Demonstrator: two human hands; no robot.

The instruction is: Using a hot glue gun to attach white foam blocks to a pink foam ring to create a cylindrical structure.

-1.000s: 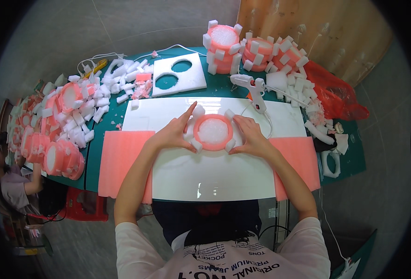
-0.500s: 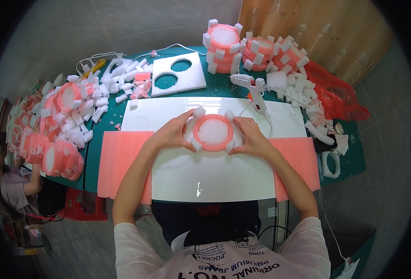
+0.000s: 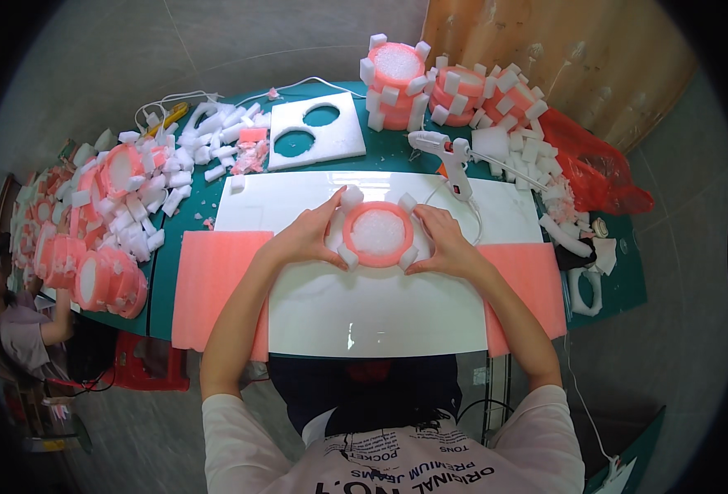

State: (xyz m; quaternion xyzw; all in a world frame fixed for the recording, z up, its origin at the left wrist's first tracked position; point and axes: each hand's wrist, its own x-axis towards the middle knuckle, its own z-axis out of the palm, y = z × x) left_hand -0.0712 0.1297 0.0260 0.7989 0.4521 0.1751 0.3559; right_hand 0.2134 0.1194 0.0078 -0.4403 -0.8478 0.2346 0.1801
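Observation:
A round pink foam ring with a white foam centre [image 3: 379, 233] lies on the glossy white board [image 3: 364, 317]. White foam blocks stick out from its rim at several corners. From the left, my left hand [image 3: 313, 234] grips two of the blocks, its thumb at the near one and its fingers at the far one. My right hand [image 3: 441, 242] grips the blocks on the other side in the same manner. Beyond the ring, a white glue gun [image 3: 455, 160] rests near the board's far edge.
Stacked pink rings with white blocks [image 3: 395, 86] stand at the back. A white foam sheet with two round holes [image 3: 343, 136] lies left of them. Pink foam sheets [image 3: 216, 280] flank the board. Loose foam pieces [image 3: 137, 214] heap at left, near another person [image 3: 30, 329]. A red plastic bag [image 3: 595, 165] lies right.

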